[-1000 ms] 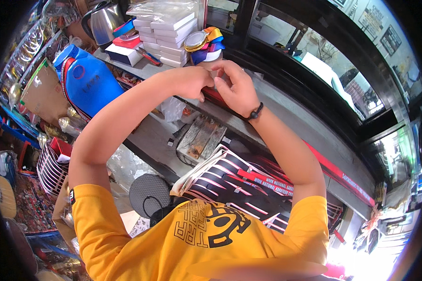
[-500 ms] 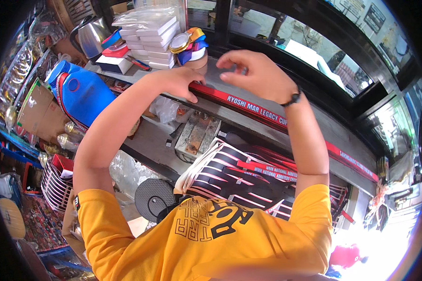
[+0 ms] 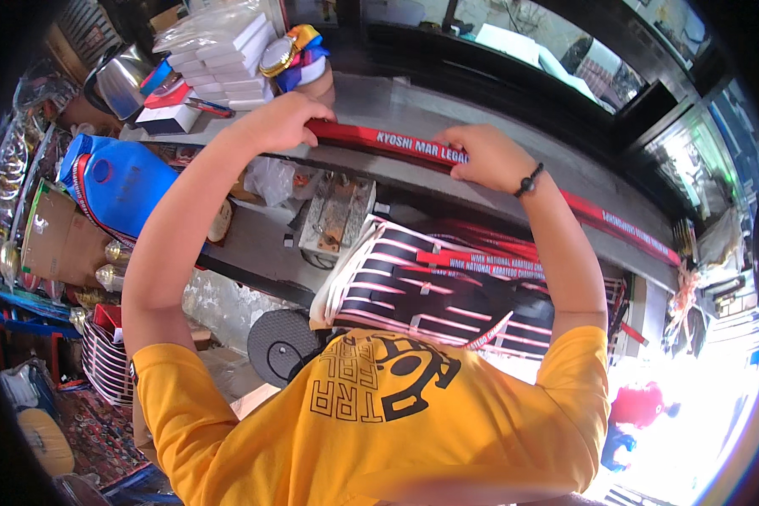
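A long red printed ribbon stretches along the grey ledge, slanting down toward the far right. Its left end is pinched in my left hand, whose fingers are closed. Farther along, my right hand has its thumb and fingers closed over the same ribbon and covers part of the white lettering. A black bracelet circles my right wrist. Below the ledge lies a rack of white-and-black striped bands with another red printed ribbon across it.
Stacked white boxes, a gold medal with coloured ribbons and a steel kettle stand on the ledge at the left. Near my left arm is a blue jug. A metal block sits under the ledge.
My right hand has come down from above the ledge and closed on the red ribbon. My left hand stays at the ribbon's end. The whole view has shifted slightly.
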Demonstrator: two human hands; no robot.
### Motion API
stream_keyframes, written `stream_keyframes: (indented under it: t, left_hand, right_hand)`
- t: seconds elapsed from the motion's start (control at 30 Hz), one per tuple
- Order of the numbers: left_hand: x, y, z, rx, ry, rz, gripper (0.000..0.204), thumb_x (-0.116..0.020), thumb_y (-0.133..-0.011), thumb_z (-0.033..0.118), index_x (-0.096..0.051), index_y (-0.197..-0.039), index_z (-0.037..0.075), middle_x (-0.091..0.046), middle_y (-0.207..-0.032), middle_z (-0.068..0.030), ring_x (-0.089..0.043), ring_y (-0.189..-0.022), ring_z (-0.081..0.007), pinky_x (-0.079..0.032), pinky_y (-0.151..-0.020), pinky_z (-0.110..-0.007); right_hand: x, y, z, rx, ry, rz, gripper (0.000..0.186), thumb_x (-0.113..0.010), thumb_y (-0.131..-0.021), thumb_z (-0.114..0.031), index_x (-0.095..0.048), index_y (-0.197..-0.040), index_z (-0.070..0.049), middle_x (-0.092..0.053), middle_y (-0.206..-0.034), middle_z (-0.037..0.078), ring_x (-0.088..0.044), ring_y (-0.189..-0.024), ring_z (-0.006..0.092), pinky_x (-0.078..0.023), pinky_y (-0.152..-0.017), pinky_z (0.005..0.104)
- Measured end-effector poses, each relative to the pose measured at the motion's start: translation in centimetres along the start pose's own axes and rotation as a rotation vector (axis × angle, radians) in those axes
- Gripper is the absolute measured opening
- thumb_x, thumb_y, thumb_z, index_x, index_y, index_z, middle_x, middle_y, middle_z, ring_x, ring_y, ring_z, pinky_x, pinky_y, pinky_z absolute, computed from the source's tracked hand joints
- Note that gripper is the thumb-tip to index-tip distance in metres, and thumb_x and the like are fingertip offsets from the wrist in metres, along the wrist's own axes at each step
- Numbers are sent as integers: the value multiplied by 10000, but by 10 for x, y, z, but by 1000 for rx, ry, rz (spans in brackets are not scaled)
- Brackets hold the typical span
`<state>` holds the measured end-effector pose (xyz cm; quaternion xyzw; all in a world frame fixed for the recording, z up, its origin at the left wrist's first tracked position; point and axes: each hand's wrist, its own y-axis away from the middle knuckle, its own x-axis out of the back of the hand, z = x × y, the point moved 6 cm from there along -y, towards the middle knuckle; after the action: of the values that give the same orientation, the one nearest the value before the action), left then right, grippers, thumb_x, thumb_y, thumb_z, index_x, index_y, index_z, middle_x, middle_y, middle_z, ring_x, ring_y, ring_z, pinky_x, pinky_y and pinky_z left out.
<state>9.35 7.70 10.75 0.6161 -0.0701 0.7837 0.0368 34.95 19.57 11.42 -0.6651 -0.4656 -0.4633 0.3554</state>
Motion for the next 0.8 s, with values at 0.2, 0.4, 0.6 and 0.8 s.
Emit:
stream_keyframes:
  t: [0.2,0.4,0.6,0.8]
  left_hand:
    - [-4,5,0,-50,-37,97,458,-763,-757,42,-661,-1202,6,-673,-1144,-205,-605,-1110,-406,-477,-965,-448]
    - [4,15,12,39,-85,116,680,-760,-824,91,-506,-1454,114,-571,-1381,-189,-533,-1270,-380,-446,-1067,-425]
    - [24,66,76,-27,61,494,659,-756,-837,106,-506,-1445,57,-548,-1438,-173,-515,-1329,-347,-389,-1119,-397]
    - [-34,118,154,-136,458,449,602,-768,-850,134,-552,-1410,86,-604,-1361,-143,-563,-1273,-327,-421,-1086,-413]
  right_hand:
    - [-14,8,-3,-21,139,160,525,-684,-775,-43,-625,-1294,-90,-691,-1167,200,-634,-1093,401,-496,-973,471]
    - [1,54,-40,155,135,466,521,-680,-848,-73,-587,-1358,-116,-674,-1233,164,-614,-1161,379,-485,-1017,453]
    - [-20,172,-37,-51,-78,601,225,-708,-890,-85,-729,-1112,-54,-702,-1135,126,-685,-1026,264,-537,-899,342]
    - [-171,258,68,-705,-217,375,266,-729,-869,-230,-738,-1070,-56,-722,-1091,164,-686,-1032,320,-540,-906,396]
